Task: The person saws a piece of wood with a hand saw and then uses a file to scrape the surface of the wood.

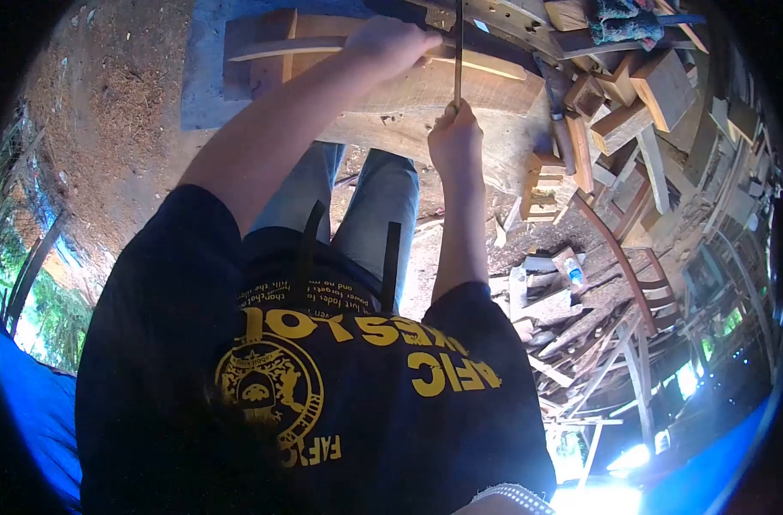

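Note:
A thin, slightly curved wooden strip lies across larger wooden boards on the workbench. My left hand is closed over the middle of the strip, thumb pointing right. My right hand is wrapped round the near end of a long, narrow, dark tool. The tool points straight away from me and crosses the strip just right of my left thumb. Its far end runs out of view at the top, and I cannot tell whether it is a file or a saw seen edge-on.
Right of the boards lies a dark tool with a wooden handle. Cut wooden blocks are heaped at the right, near a teal cloth. Below them stands a slatted wooden frame. Scrap wood and a plastic bottle lie on the ground.

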